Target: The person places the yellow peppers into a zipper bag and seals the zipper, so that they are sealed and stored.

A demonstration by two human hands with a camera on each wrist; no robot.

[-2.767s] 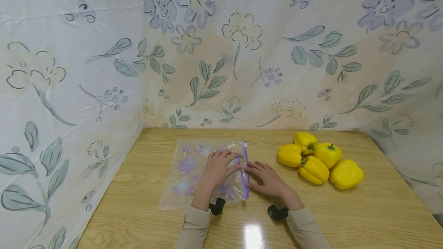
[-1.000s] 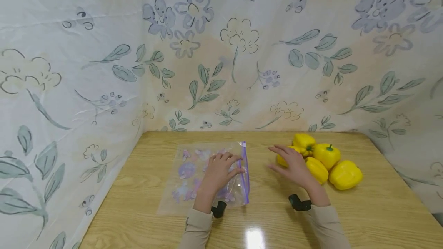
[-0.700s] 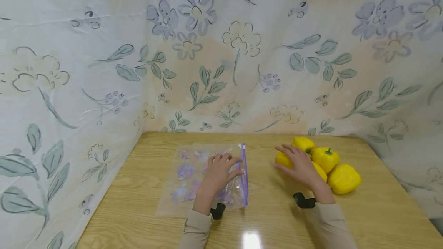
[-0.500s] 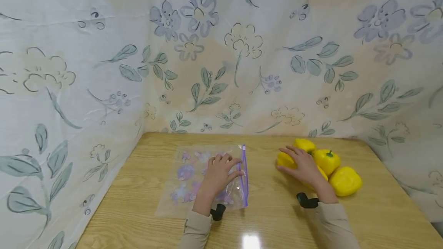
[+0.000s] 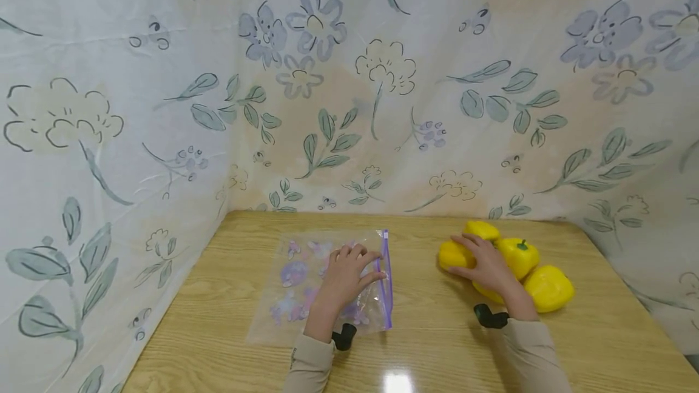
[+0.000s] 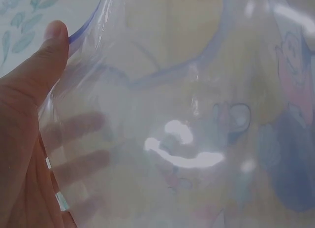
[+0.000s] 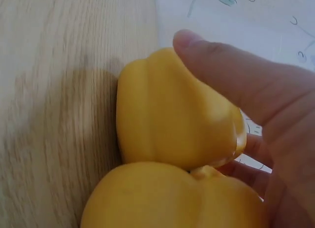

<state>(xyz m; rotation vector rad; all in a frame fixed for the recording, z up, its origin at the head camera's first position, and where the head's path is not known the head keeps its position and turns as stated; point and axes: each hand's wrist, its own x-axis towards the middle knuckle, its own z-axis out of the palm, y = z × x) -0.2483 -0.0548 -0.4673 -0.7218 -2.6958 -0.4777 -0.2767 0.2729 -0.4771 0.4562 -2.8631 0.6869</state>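
A clear plastic zip bag [image 5: 295, 320] with purple prints and a purple zip edge [image 5: 388, 296] lies flat at left of centre. My left hand [image 5: 344, 275] lies over its zip end and grips the bag's edge; through the plastic in the left wrist view, several fingers [image 6: 78, 166] show, with the thumb [image 6: 47, 60] outside. At the right, my right hand [image 5: 488, 265] holds the leftmost yellow bell pepper [image 5: 452, 255], its thumb [image 7: 221, 65] on one side and fingers on the far side. That pepper touches another yellow bell pepper [image 7: 142, 198].
Several yellow bell peppers sit clustered around the right hand, among them one with a green stem [image 5: 521, 253] and one at the right end [image 5: 548, 288]. A flower-printed cloth [image 5: 382, 108] hangs behind and beside the wooden table [image 5: 426, 344].
My right hand has left the bag's zip edge, moved right and come round the leftmost bell pepper. My left hand has stayed on the bag. The head view has shifted slightly.
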